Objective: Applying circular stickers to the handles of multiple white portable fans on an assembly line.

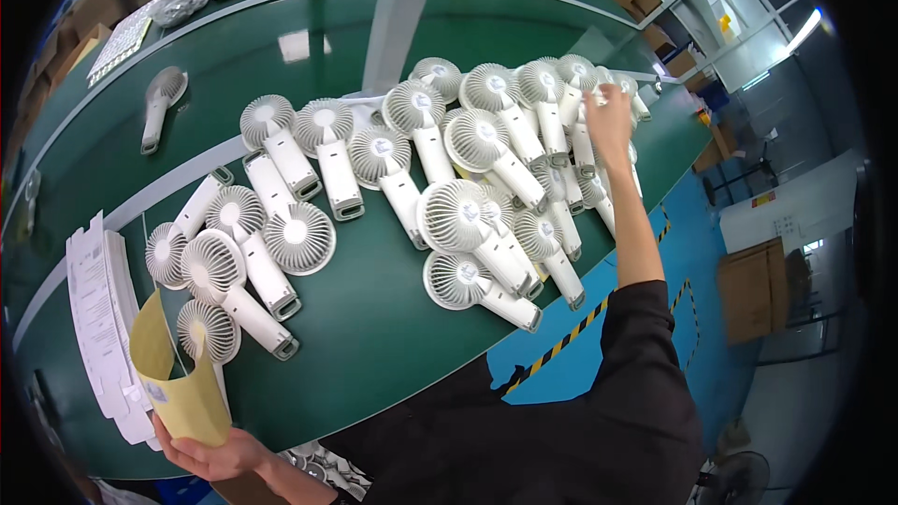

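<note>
My left hand is closed on the lower edge of a curled yellow sheet of sticker backing paper, which bears a small round label. Just behind the paper lies a white handheld fan. At the far right of the table, my right hand reaches among a crowd of white handheld fans. Its fingers are bent down by a fan head; what they pinch, if anything, is hidden. Many fans, such as this large one, carry a round label at the grille's centre.
A stack of white printed sheets lies at the left. Behind the fans, a grey metal post rises from the green table. One lone fan lies beyond the rail. Cardboard boxes stand on the floor at right.
</note>
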`<state>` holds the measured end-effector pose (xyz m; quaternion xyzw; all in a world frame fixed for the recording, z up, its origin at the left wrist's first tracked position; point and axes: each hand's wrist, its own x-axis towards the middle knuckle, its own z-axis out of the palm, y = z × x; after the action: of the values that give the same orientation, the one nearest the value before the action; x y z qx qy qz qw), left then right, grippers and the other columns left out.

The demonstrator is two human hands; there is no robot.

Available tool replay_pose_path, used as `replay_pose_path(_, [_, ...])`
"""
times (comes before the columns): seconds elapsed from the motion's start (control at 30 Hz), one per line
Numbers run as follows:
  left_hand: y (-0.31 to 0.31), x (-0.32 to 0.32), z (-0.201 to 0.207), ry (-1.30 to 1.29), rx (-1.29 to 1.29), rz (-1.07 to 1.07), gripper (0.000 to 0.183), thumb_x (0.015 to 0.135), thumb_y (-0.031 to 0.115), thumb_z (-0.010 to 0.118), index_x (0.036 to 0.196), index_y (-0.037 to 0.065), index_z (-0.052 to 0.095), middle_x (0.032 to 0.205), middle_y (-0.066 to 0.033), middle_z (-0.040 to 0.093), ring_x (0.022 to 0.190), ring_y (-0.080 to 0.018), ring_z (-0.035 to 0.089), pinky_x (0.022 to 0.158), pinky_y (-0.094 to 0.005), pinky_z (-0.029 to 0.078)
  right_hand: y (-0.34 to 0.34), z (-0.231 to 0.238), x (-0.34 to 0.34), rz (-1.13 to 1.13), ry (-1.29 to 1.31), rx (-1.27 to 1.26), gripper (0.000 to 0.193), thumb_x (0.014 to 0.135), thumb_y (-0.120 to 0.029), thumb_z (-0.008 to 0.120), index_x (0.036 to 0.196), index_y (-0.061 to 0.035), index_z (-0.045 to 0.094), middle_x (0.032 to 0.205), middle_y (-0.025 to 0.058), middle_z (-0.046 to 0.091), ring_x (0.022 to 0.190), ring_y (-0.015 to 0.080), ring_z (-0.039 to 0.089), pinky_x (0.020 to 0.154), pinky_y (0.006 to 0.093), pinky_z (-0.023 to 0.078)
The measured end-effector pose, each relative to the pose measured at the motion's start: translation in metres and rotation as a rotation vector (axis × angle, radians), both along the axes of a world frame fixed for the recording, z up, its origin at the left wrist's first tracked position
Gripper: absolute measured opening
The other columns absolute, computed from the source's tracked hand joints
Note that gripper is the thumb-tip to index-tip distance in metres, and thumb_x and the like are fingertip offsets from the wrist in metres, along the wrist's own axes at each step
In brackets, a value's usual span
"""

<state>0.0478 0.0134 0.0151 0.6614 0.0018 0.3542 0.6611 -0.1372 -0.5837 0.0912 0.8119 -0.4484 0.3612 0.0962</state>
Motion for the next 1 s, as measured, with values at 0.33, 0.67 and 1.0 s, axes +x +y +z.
replay_pose_path(0.33, [0.004,-0.014,-0.027,-0.027,0.621,-0.07,0.036,0.093,0.001,0.056,0.127,-0.01,0.051,0.126,-0.0228,0.056,0.11,-0.0327,0.058,0.094,-0.0398,0.048,0.242,0.069,0.239,1.18,0.051,0.081,0.019,0.09,-0.006,0.065,0.106,0.0021,0.061,0.091,0.0096,0.062,0.083,0.0171,0.061,0.077,0.0288,0.048])
replay_pose_path(0.67, [0.002,0.012,0.002,0.048,0.792,-0.303,0.041,0.082,-0.008,0.063,0.123,-0.006,0.059,0.108,-0.0214,0.067,0.097,-0.0409,0.064,0.09,-0.049,0.045,0.31,-0.09,0.555,0.627,0.305,0.788,0.061,0.081,-0.049,0.067,0.117,0.0003,0.065,0.118,0.0189,0.065,0.108,0.0324,0.063,0.092,0.036,0.048])
replay_pose_path(1.0, [-0.003,0.015,0.001,-0.032,0.702,-0.3,0.04,0.085,-0.008,0.059,0.125,-0.007,0.056,0.115,-0.0199,0.065,0.101,-0.042,0.06,0.09,-0.0461,0.046,0.308,-0.003,0.465,1.083,0.084,1.202,0.037,0.087,-0.022,0.069,0.11,0.0036,0.056,0.096,0.0115,0.064,0.075,0.0137,0.064,0.066,0.0287,0.053])
